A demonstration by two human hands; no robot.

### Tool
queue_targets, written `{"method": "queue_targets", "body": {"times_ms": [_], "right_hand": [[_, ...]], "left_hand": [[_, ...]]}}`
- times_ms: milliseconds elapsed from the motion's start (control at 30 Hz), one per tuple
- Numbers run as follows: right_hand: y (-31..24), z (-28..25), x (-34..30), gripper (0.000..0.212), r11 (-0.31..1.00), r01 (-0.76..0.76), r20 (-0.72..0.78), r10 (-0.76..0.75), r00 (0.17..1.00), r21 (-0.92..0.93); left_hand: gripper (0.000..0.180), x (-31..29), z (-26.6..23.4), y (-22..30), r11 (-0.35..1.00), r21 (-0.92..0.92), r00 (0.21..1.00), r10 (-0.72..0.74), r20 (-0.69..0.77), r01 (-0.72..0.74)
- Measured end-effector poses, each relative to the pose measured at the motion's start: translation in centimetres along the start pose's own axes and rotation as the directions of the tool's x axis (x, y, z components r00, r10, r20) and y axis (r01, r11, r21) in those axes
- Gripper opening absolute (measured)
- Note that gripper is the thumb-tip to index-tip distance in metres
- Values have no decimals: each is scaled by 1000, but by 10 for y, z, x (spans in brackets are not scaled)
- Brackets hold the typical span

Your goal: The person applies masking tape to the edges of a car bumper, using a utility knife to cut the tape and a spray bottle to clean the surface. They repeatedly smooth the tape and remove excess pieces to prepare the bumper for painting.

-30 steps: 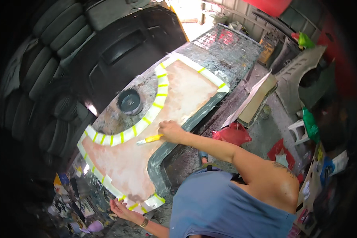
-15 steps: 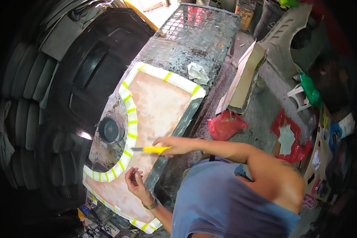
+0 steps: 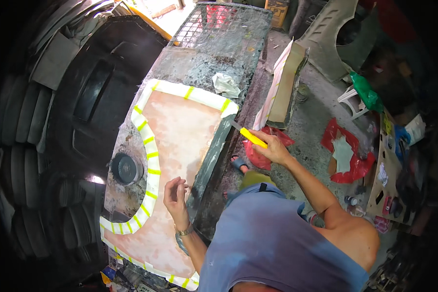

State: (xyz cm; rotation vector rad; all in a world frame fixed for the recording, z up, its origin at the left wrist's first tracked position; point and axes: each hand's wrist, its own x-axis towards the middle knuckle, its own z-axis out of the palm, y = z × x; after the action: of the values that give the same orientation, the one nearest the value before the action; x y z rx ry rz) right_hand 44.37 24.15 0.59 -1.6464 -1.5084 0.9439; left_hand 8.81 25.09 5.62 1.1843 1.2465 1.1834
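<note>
A pinkish-beige patched panel (image 3: 177, 138) with a curved cut-out lies on the worktable (image 3: 224, 36). White edging (image 3: 152, 181), crossed by yellow-green tape strips (image 3: 152, 155), borders it. My right hand (image 3: 276, 150) grips a yellow utility knife (image 3: 254, 138). Its grey blade points up-left, near the panel's far right corner, beside the dark side edge (image 3: 213, 153). My left hand (image 3: 176, 198), with a watch on the wrist, is over the panel's right part. Its fingers are loosely bent and apart, and nothing shows in them.
A round dark tub (image 3: 126, 168) stands inside the cut-out. Crumpled white paper (image 3: 226, 85) lies beyond the panel. Right of the table are a tan trough-shaped part (image 3: 287, 87), red plastic bags (image 3: 259, 155) and a white stool (image 3: 351, 101). A large black moulded part (image 3: 100, 92) is at left.
My right hand has swung the knife away from the curved edging, right and farther off, past the panel's right side. My left hand has risen slightly. The view has shifted.
</note>
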Motion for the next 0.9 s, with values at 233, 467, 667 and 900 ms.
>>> {"method": "queue_targets", "body": {"times_ms": [233,467,667,900], "right_hand": [[43,-10,21,53,989,110,-14,-112,994,-103],[52,-15,48,51,973,86,46,-78,996,-215],[48,-17,70,50,992,12,98,-24,995,122],[64,-21,86,51,890,-110,253,-7,967,442]], "left_hand": [[21,15,21,2,999,29,1000,24,-10,-23],[20,37,64,4,992,125,989,1,150,-20],[19,74,115,-5,926,302,918,101,384,-228],[22,110,148,-26,806,482,871,83,483,-344]]}}
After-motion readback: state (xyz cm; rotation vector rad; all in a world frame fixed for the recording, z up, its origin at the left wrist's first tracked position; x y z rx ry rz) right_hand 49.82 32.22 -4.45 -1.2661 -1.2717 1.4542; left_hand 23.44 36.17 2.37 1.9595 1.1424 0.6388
